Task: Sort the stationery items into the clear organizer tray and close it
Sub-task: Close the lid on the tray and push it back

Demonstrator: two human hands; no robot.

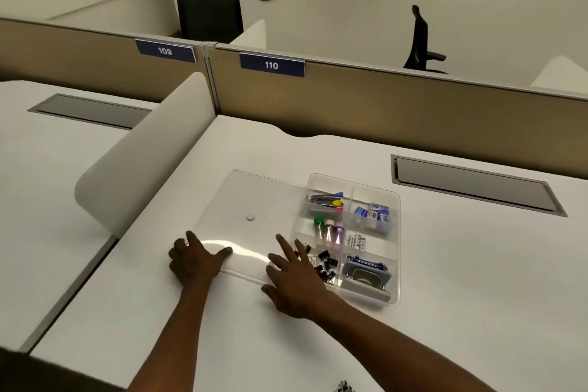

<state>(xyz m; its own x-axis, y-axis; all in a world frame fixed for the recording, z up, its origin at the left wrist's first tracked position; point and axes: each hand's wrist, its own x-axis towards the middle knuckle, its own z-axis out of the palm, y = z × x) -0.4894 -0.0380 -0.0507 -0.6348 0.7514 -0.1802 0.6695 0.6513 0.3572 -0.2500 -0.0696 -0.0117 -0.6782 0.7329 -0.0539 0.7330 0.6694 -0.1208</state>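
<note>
The clear organizer tray sits on the white desk, its compartments filled with a stapler, blue staple boxes, markers, black binder clips and a grey hole punch. Its clear lid lies flat on the desk to the tray's left, the right edge overlapping the tray. My left hand grips the lid's near left corner. My right hand rests flat, fingers spread, on the lid's near right corner beside the binder clips.
A white curved divider stands left of the lid. A tan partition labelled 110 runs along the back. A grey cable hatch lies right of the tray. A small patterned object shows at the bottom edge.
</note>
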